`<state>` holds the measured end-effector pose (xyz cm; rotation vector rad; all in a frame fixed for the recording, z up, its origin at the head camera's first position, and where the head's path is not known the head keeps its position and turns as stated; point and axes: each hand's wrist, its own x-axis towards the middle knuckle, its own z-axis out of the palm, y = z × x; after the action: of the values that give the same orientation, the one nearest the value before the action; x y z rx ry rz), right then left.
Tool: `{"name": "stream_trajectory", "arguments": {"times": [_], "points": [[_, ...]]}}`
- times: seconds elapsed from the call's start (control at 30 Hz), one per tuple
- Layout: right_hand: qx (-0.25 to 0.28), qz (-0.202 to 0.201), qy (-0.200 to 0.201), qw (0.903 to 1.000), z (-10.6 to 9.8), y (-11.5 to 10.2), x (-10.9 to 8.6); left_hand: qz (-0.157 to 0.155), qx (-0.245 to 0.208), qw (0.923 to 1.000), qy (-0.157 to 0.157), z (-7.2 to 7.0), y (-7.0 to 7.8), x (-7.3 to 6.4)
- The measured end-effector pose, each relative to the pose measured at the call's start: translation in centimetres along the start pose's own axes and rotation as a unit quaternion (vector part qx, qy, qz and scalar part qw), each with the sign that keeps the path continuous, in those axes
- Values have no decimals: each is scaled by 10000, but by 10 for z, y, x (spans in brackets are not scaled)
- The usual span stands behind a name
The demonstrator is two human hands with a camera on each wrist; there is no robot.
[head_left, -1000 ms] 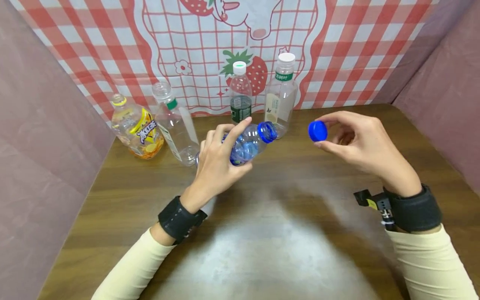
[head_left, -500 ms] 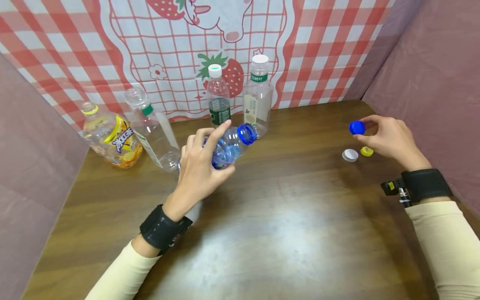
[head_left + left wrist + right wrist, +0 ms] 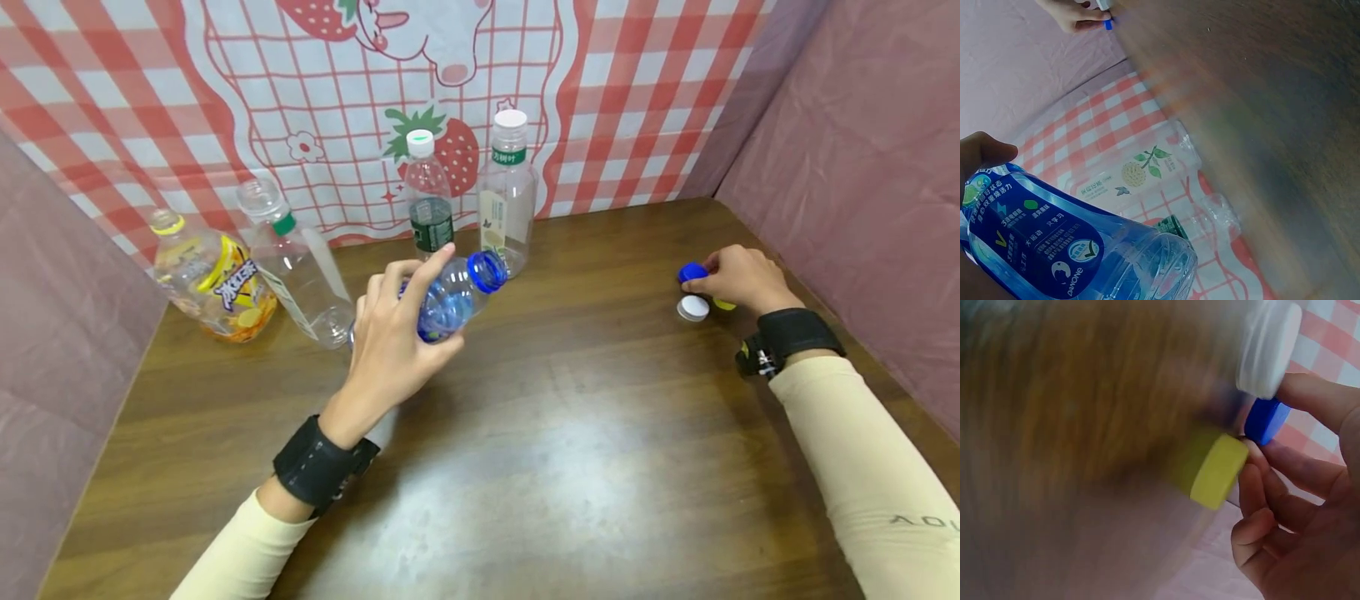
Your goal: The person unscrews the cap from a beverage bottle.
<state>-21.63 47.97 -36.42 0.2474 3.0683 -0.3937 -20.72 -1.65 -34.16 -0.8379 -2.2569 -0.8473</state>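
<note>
My left hand (image 3: 393, 333) grips a clear plastic bottle with a blue label (image 3: 1035, 231), tilted so its uncapped blue-ringed mouth (image 3: 487, 272) points up to the right. At the table's right side, my right hand (image 3: 742, 279) pinches a blue bottle cap (image 3: 1266, 420) between thumb and fingertips, low over the wood. Close by it are a white cap (image 3: 693, 308) and a yellow cap (image 3: 1219, 472), the yellow one partly behind the fingers in the head view.
At the back left stand an uncapped yellow-labelled bottle (image 3: 213, 279) and an uncapped clear bottle (image 3: 303, 267). Two white-capped bottles, a smaller one (image 3: 430, 196) and a larger one (image 3: 510, 196), stand before the checked cloth (image 3: 637, 92). Pink cloth (image 3: 862, 208) borders the right edge.
My right hand has carried the blue cap rightward, away from the bottle, and lowered it beside the white and yellow caps. My left hand keeps its grip on the bottle. The head view has shifted right.
</note>
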Motion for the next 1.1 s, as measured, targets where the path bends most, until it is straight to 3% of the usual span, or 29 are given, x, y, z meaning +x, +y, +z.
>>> {"name": "stream_trajectory", "arguments": {"times": [0.4, 0.57, 0.73, 0.93, 1.1], "points": [[83, -69, -362, 9993, 7, -18, 13, -96, 91, 9999, -2, -12, -7, -4], [12, 15, -141, 9999, 8, -19, 7, -123, 55, 9999, -75, -9, -10, -5], [-185, 109, 323, 9992, -5, -35, -3, -78, 35, 9999, -103, -5, -10, -1], [42, -620, 916, 9938, -20, -91, -18, -120, 16, 9999, -61, -3, -10, 4], [842, -1417, 1656, 9723, -23, -169, -32, -228, -42, 9997, 35, -3, -12, 4]]}}
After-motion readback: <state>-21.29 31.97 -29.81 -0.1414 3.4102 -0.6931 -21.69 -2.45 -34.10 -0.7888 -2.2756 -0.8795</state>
